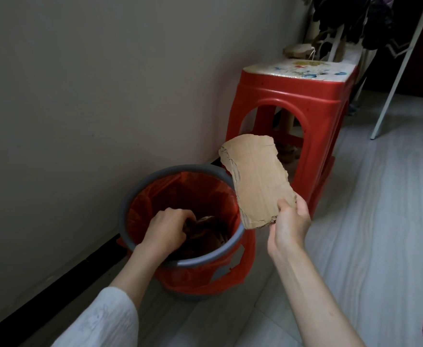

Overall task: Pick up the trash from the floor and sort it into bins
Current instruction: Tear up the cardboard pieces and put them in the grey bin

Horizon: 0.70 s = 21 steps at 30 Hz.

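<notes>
The torn cardboard piece point(256, 181) is pinched in the right hand point(289, 221) grip, the left hand point(166, 230) grip is curled on brown scraps inside the bin point(180, 262), so the cardboard is probably to be dropped in next.

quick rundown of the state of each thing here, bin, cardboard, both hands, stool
grey bin with red liner: upright, open, partly filled
torn brown cardboard piece: held above the bin rim
right hand: pinching the cardboard's lower edge
left hand: inside the bin, fingers curled on brown scraps
red plastic stool: upright by the wall
</notes>
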### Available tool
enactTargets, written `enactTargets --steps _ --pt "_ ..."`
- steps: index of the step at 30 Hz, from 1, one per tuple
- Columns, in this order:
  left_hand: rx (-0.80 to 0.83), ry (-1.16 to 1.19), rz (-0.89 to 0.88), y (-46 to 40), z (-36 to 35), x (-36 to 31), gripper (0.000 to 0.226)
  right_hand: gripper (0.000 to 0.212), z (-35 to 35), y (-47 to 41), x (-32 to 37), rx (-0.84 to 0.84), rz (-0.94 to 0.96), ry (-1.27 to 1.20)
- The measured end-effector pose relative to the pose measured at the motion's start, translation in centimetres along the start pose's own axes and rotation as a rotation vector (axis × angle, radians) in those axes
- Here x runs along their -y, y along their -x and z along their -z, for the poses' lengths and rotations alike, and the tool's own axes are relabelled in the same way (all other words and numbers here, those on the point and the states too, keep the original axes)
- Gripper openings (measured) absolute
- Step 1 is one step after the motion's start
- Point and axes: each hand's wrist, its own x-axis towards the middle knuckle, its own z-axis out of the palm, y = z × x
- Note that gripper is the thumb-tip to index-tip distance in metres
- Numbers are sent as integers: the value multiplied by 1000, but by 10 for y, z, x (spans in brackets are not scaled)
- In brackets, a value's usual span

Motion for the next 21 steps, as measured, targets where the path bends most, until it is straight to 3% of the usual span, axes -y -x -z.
enactTargets --steps 6,9,14,21 --pt "170 -67 19 -11 -15 2 40 30 -6 5 -1 122 100 96" --pt "275 -101 49 -20 -21 0 38 30 -7 4 3 242 328 244" --pt "403 -139 39 -12 -16 13 42 30 -16 6 20 470 770 717" --pt "284 -65 -2 14 11 28 36 42 -63 22 25 809 1127 1638"
